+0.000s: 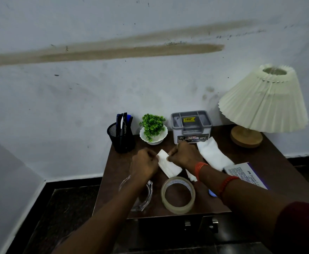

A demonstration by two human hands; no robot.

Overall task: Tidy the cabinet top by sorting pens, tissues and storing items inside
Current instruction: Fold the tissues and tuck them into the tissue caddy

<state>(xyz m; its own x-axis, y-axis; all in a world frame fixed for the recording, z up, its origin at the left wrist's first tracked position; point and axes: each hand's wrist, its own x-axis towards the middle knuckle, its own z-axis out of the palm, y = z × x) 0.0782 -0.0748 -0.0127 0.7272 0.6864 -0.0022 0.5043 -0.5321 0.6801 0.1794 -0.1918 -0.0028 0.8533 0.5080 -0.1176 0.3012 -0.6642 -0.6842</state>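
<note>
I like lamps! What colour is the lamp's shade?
The lampshade is cream-white and pleated, seen best in the head view.

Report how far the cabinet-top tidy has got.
Done: the pens stand in the mesh holder. In hand: the left hand and right hand pinch a white tissue, apparently folding it. Left: a second tissue lies by the grey organiser; the tape roll, glass dish and printed box sit on the cabinet top, not yet stored.

Two tissues [169, 165] [213, 153] are counted, one tape roll [178, 195] at six o'clock, one lamp [263, 105] at two, one pen holder [121, 138] at ten.
</note>
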